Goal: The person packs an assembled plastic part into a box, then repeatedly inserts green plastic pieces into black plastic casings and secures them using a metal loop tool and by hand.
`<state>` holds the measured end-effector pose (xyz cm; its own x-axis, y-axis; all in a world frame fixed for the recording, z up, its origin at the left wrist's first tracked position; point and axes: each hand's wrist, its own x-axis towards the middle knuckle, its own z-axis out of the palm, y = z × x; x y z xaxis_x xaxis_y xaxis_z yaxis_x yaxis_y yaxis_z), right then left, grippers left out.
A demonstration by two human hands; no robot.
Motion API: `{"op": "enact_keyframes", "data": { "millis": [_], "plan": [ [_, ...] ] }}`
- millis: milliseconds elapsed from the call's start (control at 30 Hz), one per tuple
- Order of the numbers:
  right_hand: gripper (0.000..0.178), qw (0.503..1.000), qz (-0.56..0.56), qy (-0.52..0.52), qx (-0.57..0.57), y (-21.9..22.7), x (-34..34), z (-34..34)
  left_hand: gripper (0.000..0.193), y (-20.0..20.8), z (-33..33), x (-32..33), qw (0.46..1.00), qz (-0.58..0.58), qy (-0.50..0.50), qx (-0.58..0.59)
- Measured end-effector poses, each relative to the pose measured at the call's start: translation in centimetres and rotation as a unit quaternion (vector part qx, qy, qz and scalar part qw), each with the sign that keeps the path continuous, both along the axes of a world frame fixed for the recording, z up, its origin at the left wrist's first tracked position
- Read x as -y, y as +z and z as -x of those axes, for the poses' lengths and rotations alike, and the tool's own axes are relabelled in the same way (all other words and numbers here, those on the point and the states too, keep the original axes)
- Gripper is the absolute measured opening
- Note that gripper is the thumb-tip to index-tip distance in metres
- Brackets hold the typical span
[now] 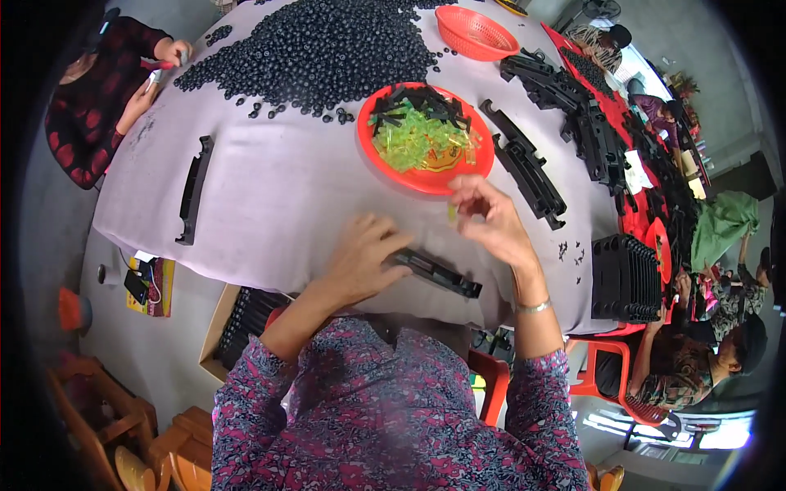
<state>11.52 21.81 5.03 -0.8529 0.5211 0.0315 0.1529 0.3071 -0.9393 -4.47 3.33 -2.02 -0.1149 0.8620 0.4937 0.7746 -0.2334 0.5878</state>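
My left hand [366, 255], slightly smeared by motion, is closed over the left end of a long black plastic part [443, 274] lying near the table's front edge. My right hand [488, 214] is raised above that part's far side, thumb and fingertips pinching a small yellow-green translucent piece [452, 213]. Just beyond it, a red plastic plate [399, 177] holds a heap of yellow-green translucent pieces [422, 135] and some black strips [422, 98]. The fingers hide the left end of the black part.
Black round pieces [311, 61] form a large pile behind the plate, beside a red basket [476, 34]. Long black parts [524, 168] lie at right, near a black stack [624, 280]; another [195, 192] lies left. A person [102, 98] works at far left; others sit at right.
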Motion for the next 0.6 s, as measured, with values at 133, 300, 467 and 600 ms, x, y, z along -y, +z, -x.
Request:
{"op": "enact_keyframes", "data": {
  "millis": [133, 300, 467, 600],
  "plan": [
    [0.055, 0.993, 0.115, 0.027, 0.006, -0.7, 2.7, -2.5, 0.053, 3.2, -0.7, 0.2, 0.997, -0.063, 0.001, 0.055],
    [0.063, 0.957, 0.279, 0.064, -0.044, -1.3, 5.6, -2.8, 0.043, 3.2, -2.9, 0.3, 0.992, -0.098, -0.057, 0.058],
    [0.06, 0.926, 0.37, 0.04, -0.058, -1.5, 6.6, -2.9, 0.029, 2.7, -3.0, 0.2, 0.986, -0.139, -0.075, 0.06],
    [0.034, 0.99, 0.139, -0.019, -0.007, -0.9, 7.4, -3.3, 0.022, 2.5, -3.0, 0.5, 0.995, -0.092, -0.014, 0.04]
  ]
}}
